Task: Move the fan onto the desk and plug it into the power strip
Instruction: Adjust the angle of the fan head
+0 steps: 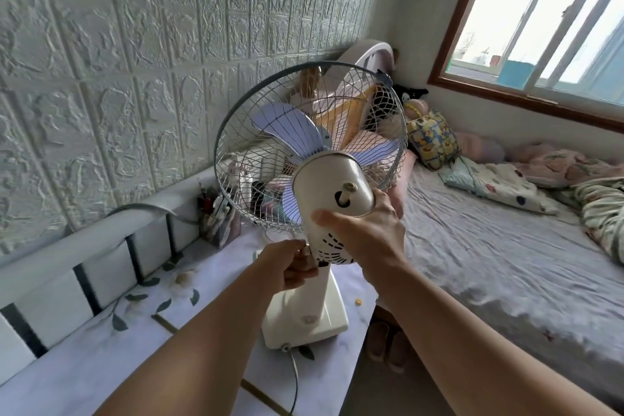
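Table [101, 348] left of fan [305, 317] bare, open to reach; pen holder [219, 223] crowds far corner by rail [84, 257]; bed [489, 263] close on right.

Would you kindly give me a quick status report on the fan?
Right hand grips motor housing; left hand on the neck. Fan upright, base on desk. Cord trails off the edge; no power strip visible. Pen holder close behind.

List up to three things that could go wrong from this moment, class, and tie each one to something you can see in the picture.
1. The fan base sits near the desk edge beside the bed; a nudge might tip it off.
2. The cord trails off the desk front and could snag an arm.
3. The left hand fingers are at the neck joint, while the right hand grips the motor housing; tilting could pinch them.
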`<state>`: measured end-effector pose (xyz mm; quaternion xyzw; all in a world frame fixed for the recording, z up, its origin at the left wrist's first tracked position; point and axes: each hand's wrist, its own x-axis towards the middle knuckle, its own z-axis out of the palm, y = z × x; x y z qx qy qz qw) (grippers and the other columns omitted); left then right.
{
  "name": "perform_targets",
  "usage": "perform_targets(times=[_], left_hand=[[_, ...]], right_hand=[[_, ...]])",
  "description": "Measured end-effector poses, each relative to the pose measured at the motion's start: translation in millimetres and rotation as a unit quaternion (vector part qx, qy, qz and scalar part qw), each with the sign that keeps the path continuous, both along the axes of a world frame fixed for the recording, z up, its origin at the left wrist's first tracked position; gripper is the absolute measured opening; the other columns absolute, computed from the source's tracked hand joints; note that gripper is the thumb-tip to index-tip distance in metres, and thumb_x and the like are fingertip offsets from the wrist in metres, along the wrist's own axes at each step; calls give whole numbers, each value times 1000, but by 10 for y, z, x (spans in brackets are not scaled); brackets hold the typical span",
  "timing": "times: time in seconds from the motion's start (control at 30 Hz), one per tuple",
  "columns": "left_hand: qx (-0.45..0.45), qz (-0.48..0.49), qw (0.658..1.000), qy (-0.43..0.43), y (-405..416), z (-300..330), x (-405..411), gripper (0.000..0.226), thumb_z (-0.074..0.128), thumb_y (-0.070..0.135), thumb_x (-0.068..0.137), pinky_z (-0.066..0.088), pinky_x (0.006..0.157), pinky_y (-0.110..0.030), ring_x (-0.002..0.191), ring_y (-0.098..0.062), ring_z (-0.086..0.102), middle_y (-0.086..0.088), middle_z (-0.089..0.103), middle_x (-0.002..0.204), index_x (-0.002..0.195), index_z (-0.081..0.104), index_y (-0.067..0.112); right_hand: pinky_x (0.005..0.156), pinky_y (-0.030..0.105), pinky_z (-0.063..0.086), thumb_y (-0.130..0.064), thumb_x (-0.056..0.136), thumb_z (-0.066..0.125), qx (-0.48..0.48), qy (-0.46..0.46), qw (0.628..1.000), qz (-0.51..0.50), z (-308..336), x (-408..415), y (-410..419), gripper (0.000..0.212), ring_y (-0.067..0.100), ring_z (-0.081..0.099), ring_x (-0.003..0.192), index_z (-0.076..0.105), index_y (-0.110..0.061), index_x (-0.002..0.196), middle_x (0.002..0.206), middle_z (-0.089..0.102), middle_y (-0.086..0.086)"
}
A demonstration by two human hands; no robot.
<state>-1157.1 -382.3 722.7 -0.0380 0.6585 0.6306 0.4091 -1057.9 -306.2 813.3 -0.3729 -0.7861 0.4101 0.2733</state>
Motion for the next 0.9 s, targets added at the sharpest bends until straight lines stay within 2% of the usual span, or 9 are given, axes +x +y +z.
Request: perform_targets(times=[0.1,0.27,0.5,0.57,0.63,0.7,0.77,0.8,0.9], left_hand=[[2,-2,1000,2,10,5,15,28,46,16,89,37,53,-18,40,-13,66,2,51,31,61,49,14],[5,8,1000,18,1,9,29,30,45,10,88,40,40,-12,35,-16,63,1,45,29,58,47,11],[19,9,1000,14,14,-16,31,32,45,13,90,34,48,-16,38,-15,65,3,41,28,58,46,14],[16,13,1000,15,16,-24,20,31,45,11,89,35,47,-16,37,-15,64,2,42,29,58,45,14],[15,12,1000,14,-2,-10,24,31,46,10,89,37,46,-16,36,-15,64,2,43,29,58,45,13],[16,9,1000,13,-7,-6,28,31,47,11,88,38,46,-15,36,-15,64,2,44,30,58,44,14],[26,9,1000,12,-17,2,34,30,49,14,89,39,46,-15,38,-14,65,1,50,33,60,46,14],[29,5,999,12,-20,-4,33,29,50,17,90,41,48,-16,40,-14,66,0,56,39,62,49,13],[32,-22,999,32,-71,-12,25,21,53,22,89,44,60,-22,62,-17,70,-6,70,74,72,57,11]], right_hand=[[69,32,52,-61,29,68,-3,-6,1000,-1,31,-60,56,84,7,48,70,51,-29,105,77,47,-16],[63,29,52,-62,25,65,-3,-34,999,-4,81,-181,103,88,6,45,67,51,-26,104,76,46,-13],[46,17,37,-60,32,72,-27,-58,998,-5,158,-276,158,80,4,39,62,54,-20,99,73,36,-13],[53,23,46,-61,30,69,-21,-69,997,0,145,-277,153,81,8,45,65,50,-21,97,74,42,-10],[66,33,55,-62,28,67,-13,-74,997,5,130,-268,127,83,16,53,75,48,-21,98,76,47,-7],[76,40,56,-62,27,66,-10,-74,997,7,131,-251,105,89,23,57,87,50,-19,103,84,53,-2],[78,42,56,-61,29,67,-10,-76,997,9,137,-242,99,90,24,57,91,50,-18,107,90,54,2],[78,42,56,-61,30,68,-11,-76,997,9,137,-237,102,90,24,57,91,50,-18,107,90,54,2],[75,41,57,-61,30,67,-12,-67,998,12,117,-232,104,89,23,58,89,52,-19,107,90,57,1]])
